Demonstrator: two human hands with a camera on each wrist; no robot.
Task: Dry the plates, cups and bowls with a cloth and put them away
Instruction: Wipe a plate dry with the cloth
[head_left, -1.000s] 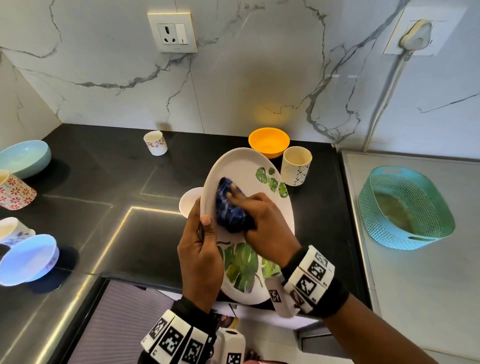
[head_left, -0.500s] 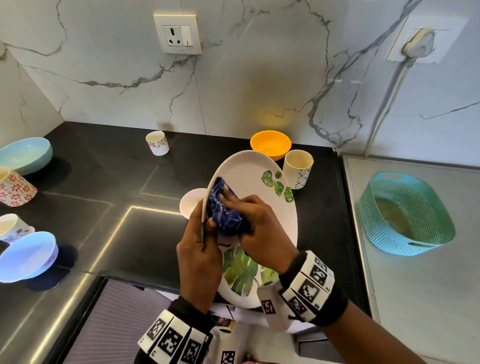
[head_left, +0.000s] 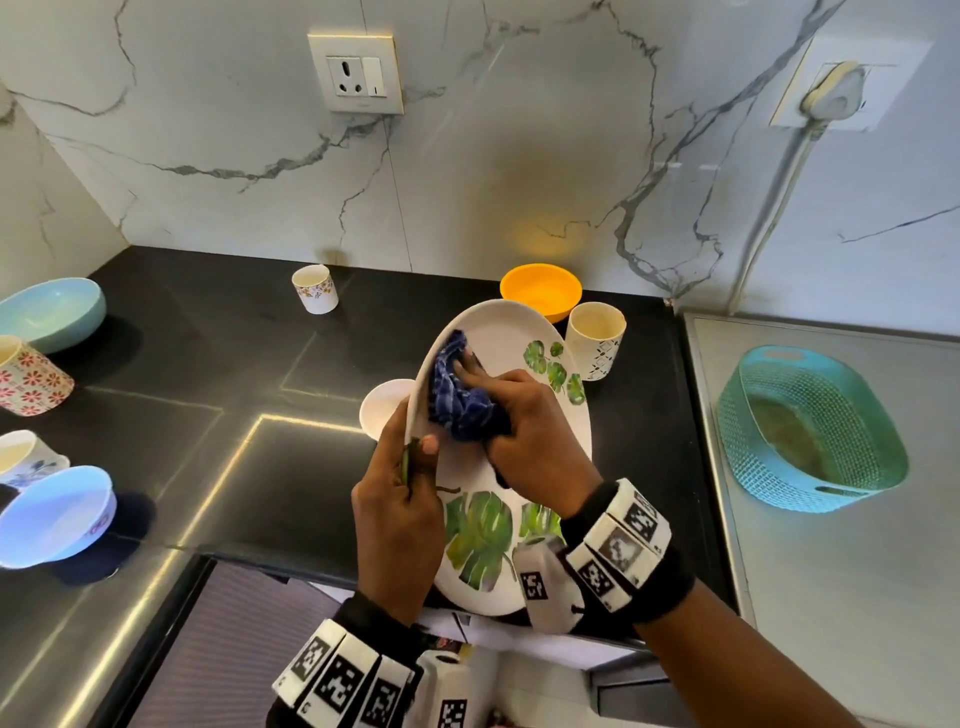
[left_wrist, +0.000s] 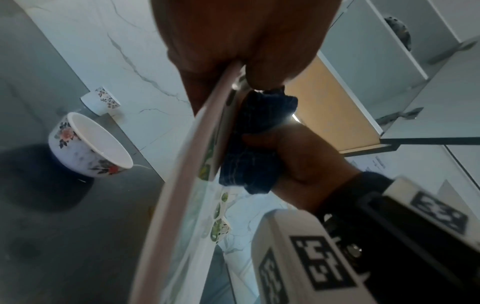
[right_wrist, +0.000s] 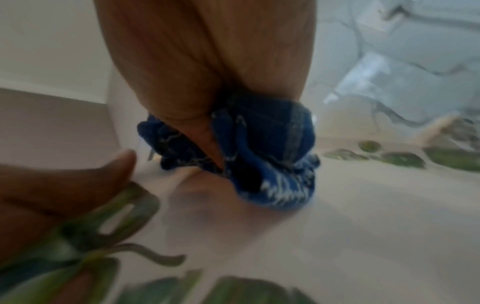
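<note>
A white oval plate printed with green leaves is held tilted above the black counter. My left hand grips its left rim, thumb on the face. My right hand holds a bunched blue cloth pressed against the upper left of the plate's face. From the left wrist the plate shows edge-on with the cloth against it. The right wrist view is blurred: the cloth lies under my fingers on the plate.
An orange bowl, a patterned cup and a white bowl stand behind the plate. A small floral cup is further back. Several bowls and cups stand at the left. A teal basket sits on the steel surface at right.
My right hand has slid the cloth up and left across the plate, toward the upper rim. The left hand keeps its grip on the rim.
</note>
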